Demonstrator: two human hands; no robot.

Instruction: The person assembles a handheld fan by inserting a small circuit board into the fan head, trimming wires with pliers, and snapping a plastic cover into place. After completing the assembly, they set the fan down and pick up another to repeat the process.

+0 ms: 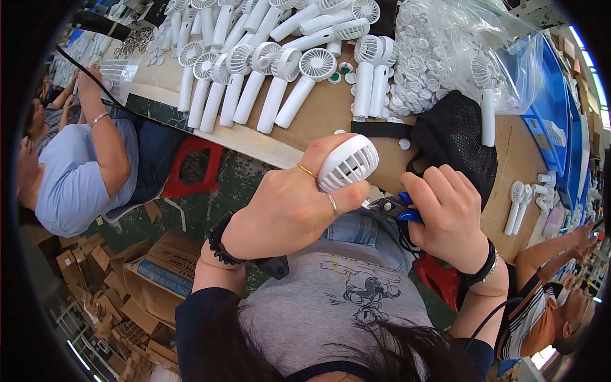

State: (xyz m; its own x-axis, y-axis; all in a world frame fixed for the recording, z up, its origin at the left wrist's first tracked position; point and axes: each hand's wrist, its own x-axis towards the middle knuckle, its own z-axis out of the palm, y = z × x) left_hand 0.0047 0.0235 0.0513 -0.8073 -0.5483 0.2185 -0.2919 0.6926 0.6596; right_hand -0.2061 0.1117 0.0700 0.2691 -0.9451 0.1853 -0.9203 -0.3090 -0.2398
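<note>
Cutters (396, 205) clasped by the right hand (447, 210), mid-frame, might slip, nicking the left hand (286, 202) gripping the white fan (348, 163).

Both forearms (219, 277) are held forward of the torso (324, 312). The left hand (289, 207) is curled in a grip, its thumb (352, 196) stretched rightward — the right hand (449, 210) is clenched nearby, its back turned upward.

Brown worktable (509, 156): many white handheld fans (296, 102) toward left, heap of white discs (414, 67), clear plastic bag (509, 48), black mesh bag (458, 137), blue tray (541, 137) at right.
</note>
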